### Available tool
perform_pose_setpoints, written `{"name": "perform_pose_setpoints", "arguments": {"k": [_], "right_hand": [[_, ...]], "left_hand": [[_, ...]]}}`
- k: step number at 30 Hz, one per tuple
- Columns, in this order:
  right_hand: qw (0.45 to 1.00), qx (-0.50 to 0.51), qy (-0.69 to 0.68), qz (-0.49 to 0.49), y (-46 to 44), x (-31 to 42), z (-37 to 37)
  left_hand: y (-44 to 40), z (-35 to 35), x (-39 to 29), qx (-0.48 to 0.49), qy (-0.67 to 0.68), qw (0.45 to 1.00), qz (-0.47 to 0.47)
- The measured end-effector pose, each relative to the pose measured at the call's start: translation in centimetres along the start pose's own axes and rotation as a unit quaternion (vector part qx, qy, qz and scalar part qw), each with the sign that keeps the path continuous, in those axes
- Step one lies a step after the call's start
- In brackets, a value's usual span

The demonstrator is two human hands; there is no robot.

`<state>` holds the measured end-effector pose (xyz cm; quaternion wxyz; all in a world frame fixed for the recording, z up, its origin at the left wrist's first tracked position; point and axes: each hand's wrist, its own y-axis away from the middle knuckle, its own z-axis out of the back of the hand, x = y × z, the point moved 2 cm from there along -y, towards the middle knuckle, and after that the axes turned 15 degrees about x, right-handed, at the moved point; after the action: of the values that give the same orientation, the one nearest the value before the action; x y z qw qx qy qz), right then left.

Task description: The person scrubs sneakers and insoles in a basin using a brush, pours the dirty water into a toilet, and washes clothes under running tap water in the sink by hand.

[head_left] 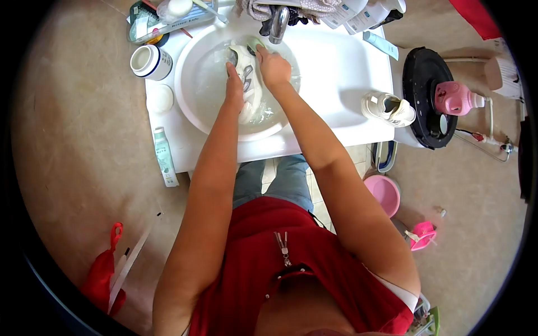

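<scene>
A white shoe (250, 92) lies partly in the water of a round white basin (185, 106). My left hand (234, 84) is closed on the shoe's left side, near its opening. At the upper right of the shoe, my right hand (272, 66) has its fingers wrapped round a light green object (255, 42), perhaps a brush, whose far end rests at the shoe's heel or opening; most of it is hidden by the fingers. A second white shoe (388, 109) stands on the right edge of the white sink counter (330, 130).
A metal faucet (278, 25) hangs over the basin's back rim. Left are a white jar (151, 62), its lid (160, 99) and a tube (165, 157). Bottles (364, 15) and cloths (314, 8) fill the back. Right, a pink bottle (455, 98) stands on a black lid (421, 70).
</scene>
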<state>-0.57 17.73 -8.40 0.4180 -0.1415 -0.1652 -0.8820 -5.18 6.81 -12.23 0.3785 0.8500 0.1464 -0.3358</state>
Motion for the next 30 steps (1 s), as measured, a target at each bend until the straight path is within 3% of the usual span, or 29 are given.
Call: {"name": "perform_pose_setpoints", "arguments": {"k": [4,7,10,15,17,19,21,22,23,26,27,30], "right_hand": [[0.989,0.111,0.059,0.082,6.0,0.1,1.0],[0.986,0.093,0.074,0.121,10.9,-0.1,0.3],[0.987,0.03,0.12,0.107,7.0,-1.1,-1.0],[0.995,-0.019,0.078,0.059,1.3,-0.3,-3.0],[0.996,-0.04,0.054,0.059,0.9,-0.1,-3.9],[0.998,0.033,0.001,0.06,1.8,0.5,-3.3],[0.987,0.142,-0.046,0.055,3.6,1.0,-3.0],[0.983,0.173,0.011,0.063,5.5,1.3,-2.4],[0.985,0.148,0.026,0.087,7.6,1.3,-1.6],[0.979,0.177,0.058,0.085,10.8,1.0,0.7],[0.978,0.168,0.077,0.097,10.8,0.7,0.7],[0.979,0.122,0.118,0.113,7.9,-0.4,0.5]], "left_hand": [[-0.8,1.1,0.5,-0.03,0.064,0.997,-0.006],[-1.3,1.7,1.1,-0.067,0.089,0.994,0.016],[-3.4,2.4,3.5,-0.085,-0.021,0.995,-0.048],[-3.0,1.2,2.8,-0.115,-0.145,0.981,-0.059],[-2.2,1.1,2.2,-0.058,-0.062,0.995,-0.06],[-2.4,2.2,2.1,-0.033,-0.002,0.999,-0.028],[-2.3,2.4,1.5,-0.077,0.059,0.995,-0.002],[-2.3,2.3,1.0,-0.096,0.089,0.991,0.01],[-2.5,2.8,1.3,-0.071,0.084,0.994,-0.024],[-2.9,2.8,1.9,0.017,0.148,0.989,-0.004],[-2.8,2.7,1.9,0.035,0.14,0.989,-0.008],[-2.6,2.3,1.7,-0.069,0.017,0.997,0.025]]}}
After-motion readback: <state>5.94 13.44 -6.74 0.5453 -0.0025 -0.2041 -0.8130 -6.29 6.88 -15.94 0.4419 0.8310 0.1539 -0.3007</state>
